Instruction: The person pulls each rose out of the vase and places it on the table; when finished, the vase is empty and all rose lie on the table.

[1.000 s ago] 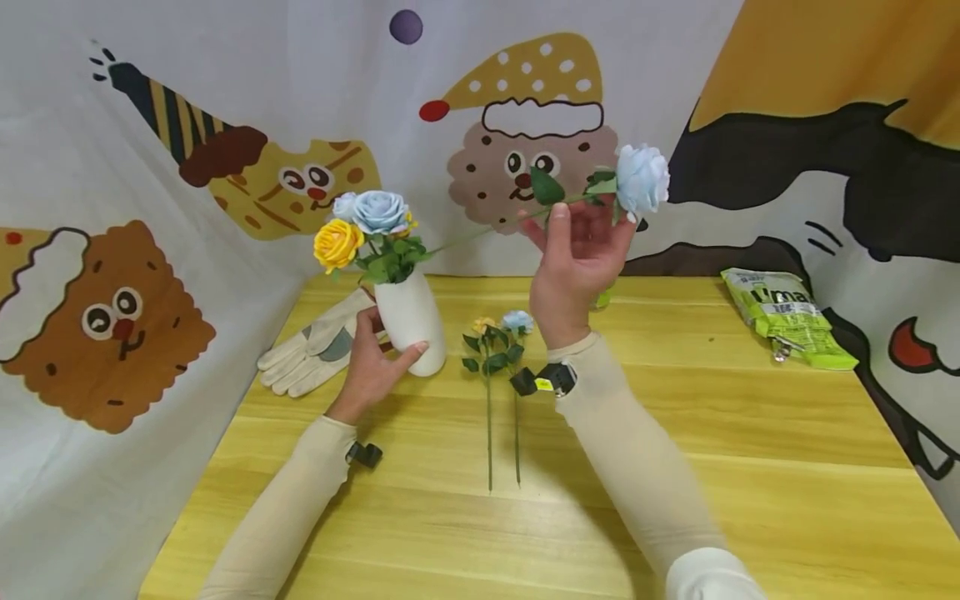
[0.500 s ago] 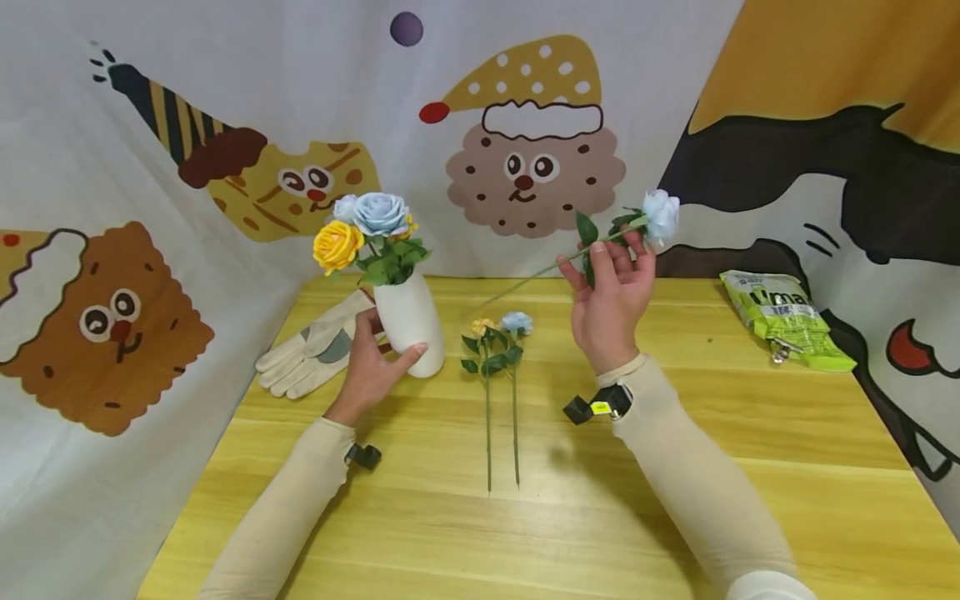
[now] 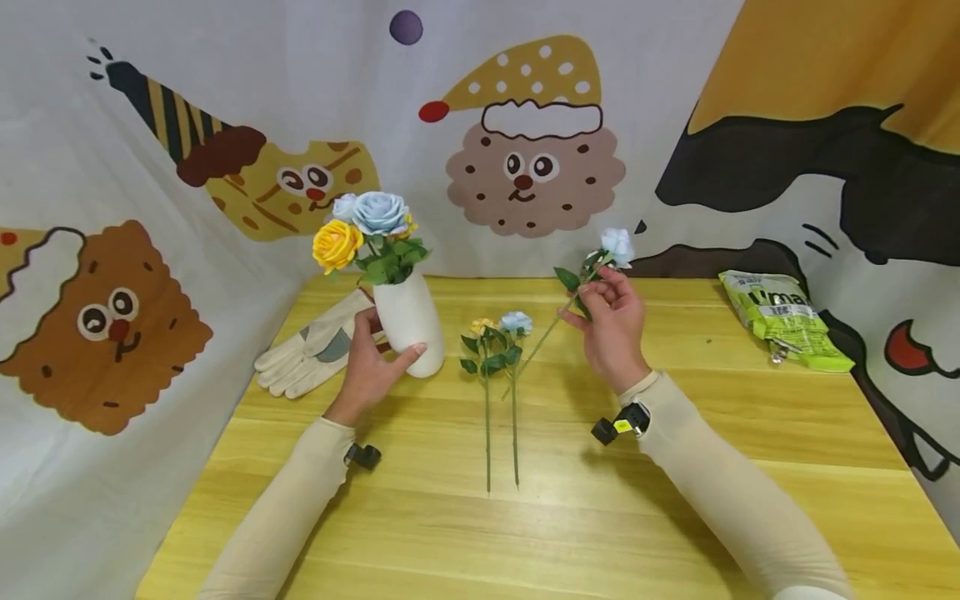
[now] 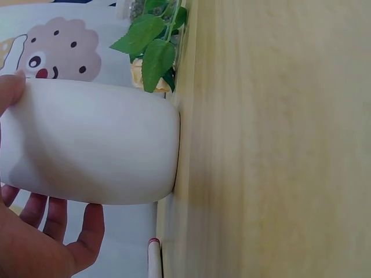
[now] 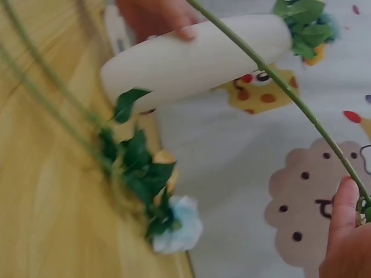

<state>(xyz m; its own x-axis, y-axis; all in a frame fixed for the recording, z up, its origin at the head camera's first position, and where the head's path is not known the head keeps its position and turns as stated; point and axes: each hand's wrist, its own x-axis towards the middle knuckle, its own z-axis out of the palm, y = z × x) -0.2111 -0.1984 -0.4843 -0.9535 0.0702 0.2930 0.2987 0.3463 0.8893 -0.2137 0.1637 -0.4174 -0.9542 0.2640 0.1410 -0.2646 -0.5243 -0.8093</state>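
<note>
My left hand (image 3: 375,364) grips the white vase (image 3: 411,323) round its lower body, thumb on the near side; the left wrist view has its fingers along the vase wall (image 4: 98,139). Out of its mouth rise a yellow rose (image 3: 337,246), blue roses (image 3: 381,213) and green leaves. My right hand (image 3: 617,335) pinches the stem of a pale blue rose (image 3: 617,247) just below its leaves. That stem (image 5: 261,65) slants down to the left, its lower end overlapping the flowers on the table. There lie a small yellow flower (image 3: 482,326) and a blue flower (image 3: 516,322), side by side.
Behind the vase a white work glove (image 3: 311,352) lies on the wooden table (image 3: 420,533). A green snack bag (image 3: 787,321) with a metal clip (image 3: 782,350) is at the back right. A cartoon-printed cloth (image 3: 420,158) hangs along the table's back edge.
My right hand has drawn the blue rose away from the vase to the right, then lowered it, its stem end swinging down toward the lying flowers. The left hand and vase have stayed put.
</note>
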